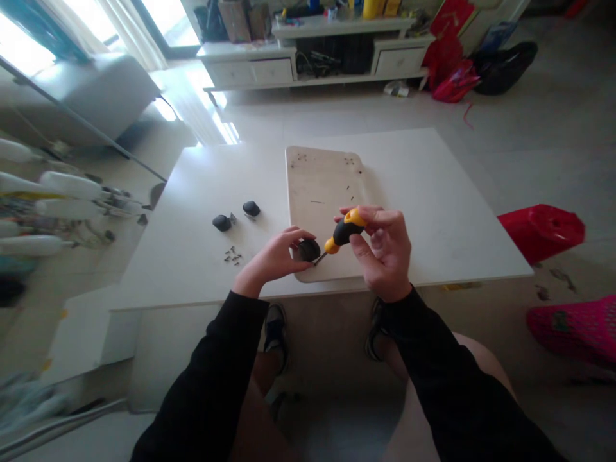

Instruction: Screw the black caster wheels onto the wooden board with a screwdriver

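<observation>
My left hand point(275, 258) grips a black caster wheel point(308, 249) at the near left corner of a beige board point(323, 221). In my right hand point(387, 250) is a yellow-and-black screwdriver point(347, 228), tilted so its tip meets the board's corner beside the caster wheel. Fingers and wheel hide most of that corner. Two more black casters with metal plates, one point(222, 222) nearer and one point(251, 208) farther, lie on the table to the left. Several small screws point(233, 256) are scattered below them. The board's far corners show groups of small holes.
The white table point(423, 192) carries all of this. Small dark screws and a thin dark strip point(317, 201) lie on the board. A red stool or bucket point(541, 232) stands off the table's right edge, with a pink basket point(575, 330) nearer me. A white cabinet point(269, 70) stands beyond.
</observation>
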`<state>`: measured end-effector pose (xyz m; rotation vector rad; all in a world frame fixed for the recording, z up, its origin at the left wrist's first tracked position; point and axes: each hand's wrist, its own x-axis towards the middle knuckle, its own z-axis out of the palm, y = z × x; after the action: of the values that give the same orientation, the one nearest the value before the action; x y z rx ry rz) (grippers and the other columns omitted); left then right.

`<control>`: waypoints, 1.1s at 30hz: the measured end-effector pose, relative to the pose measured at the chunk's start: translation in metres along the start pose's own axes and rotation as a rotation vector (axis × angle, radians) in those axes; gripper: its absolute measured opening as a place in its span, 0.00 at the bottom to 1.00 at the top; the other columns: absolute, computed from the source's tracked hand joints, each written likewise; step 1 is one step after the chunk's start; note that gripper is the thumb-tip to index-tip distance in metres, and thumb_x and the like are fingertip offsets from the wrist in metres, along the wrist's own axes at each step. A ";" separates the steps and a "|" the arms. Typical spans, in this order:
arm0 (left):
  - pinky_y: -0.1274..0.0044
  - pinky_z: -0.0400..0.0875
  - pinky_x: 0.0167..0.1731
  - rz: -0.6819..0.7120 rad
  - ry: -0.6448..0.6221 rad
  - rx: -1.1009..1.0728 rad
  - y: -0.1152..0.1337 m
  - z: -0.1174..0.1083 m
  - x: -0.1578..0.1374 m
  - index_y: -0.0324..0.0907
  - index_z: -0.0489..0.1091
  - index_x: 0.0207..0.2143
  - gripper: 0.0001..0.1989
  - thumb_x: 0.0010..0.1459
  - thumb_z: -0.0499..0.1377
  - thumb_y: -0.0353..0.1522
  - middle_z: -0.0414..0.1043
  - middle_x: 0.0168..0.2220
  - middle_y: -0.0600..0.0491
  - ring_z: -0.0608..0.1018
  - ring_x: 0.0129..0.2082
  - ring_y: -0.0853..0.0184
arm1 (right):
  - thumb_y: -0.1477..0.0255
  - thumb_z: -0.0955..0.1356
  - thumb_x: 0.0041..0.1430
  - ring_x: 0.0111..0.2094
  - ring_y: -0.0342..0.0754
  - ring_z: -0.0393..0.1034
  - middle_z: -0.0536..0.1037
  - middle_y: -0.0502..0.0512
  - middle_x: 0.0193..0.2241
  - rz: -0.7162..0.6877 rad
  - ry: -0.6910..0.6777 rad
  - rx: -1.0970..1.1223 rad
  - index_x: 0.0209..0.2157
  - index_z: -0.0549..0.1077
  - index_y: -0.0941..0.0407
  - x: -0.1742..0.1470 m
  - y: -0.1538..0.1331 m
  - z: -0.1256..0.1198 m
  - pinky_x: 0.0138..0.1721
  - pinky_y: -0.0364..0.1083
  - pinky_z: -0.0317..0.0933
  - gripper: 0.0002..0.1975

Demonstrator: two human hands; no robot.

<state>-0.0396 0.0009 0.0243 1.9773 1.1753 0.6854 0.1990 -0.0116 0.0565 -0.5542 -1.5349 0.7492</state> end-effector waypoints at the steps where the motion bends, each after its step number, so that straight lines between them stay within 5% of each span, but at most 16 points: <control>1: 0.69 0.79 0.45 -0.004 -0.002 -0.001 0.001 0.000 0.000 0.45 0.77 0.53 0.24 0.52 0.71 0.30 0.76 0.45 0.50 0.79 0.40 0.65 | 0.73 0.72 0.63 0.52 0.53 0.77 0.78 0.54 0.51 -0.026 0.021 -0.034 0.56 0.71 0.44 0.001 0.000 0.000 0.51 0.58 0.77 0.21; 5: 0.69 0.79 0.45 -0.032 -0.010 -0.004 0.005 -0.001 0.001 0.43 0.78 0.52 0.24 0.50 0.72 0.30 0.76 0.46 0.49 0.79 0.40 0.65 | 0.70 0.79 0.55 0.42 0.49 0.73 0.75 0.50 0.40 -0.108 0.088 -0.166 0.51 0.74 0.43 0.003 0.001 -0.001 0.44 0.55 0.77 0.23; 12: 0.68 0.79 0.45 -0.015 -0.008 -0.011 0.004 -0.001 0.002 0.44 0.77 0.52 0.25 0.50 0.72 0.31 0.76 0.46 0.49 0.79 0.41 0.65 | 0.67 0.69 0.69 0.58 0.53 0.77 0.77 0.55 0.60 0.055 -0.046 0.063 0.60 0.69 0.42 -0.001 -0.002 0.001 0.53 0.58 0.78 0.19; 21: 0.68 0.80 0.46 -0.009 -0.002 -0.002 0.003 -0.001 0.002 0.44 0.77 0.50 0.23 0.50 0.72 0.32 0.76 0.45 0.50 0.80 0.41 0.64 | 0.70 0.79 0.56 0.44 0.48 0.76 0.77 0.49 0.42 -0.033 0.022 -0.058 0.52 0.75 0.43 0.005 -0.003 0.003 0.46 0.53 0.78 0.23; 28: 0.68 0.80 0.44 -0.013 0.001 -0.008 0.003 0.000 0.002 0.44 0.77 0.52 0.25 0.49 0.72 0.32 0.76 0.45 0.49 0.80 0.41 0.63 | 0.67 0.72 0.66 0.58 0.52 0.76 0.77 0.53 0.57 0.047 -0.046 0.018 0.56 0.70 0.43 -0.002 -0.008 -0.005 0.55 0.58 0.77 0.18; 33: 0.69 0.80 0.45 -0.010 0.002 0.013 0.004 0.000 0.002 0.44 0.77 0.52 0.25 0.49 0.72 0.31 0.76 0.46 0.50 0.80 0.42 0.63 | 0.69 0.73 0.64 0.53 0.50 0.80 0.79 0.51 0.49 0.029 -0.038 0.055 0.54 0.68 0.43 -0.009 -0.007 -0.007 0.49 0.56 0.80 0.19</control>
<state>-0.0370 0.0016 0.0275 1.9808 1.1929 0.6766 0.2074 -0.0219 0.0554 -0.5246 -1.5394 0.8265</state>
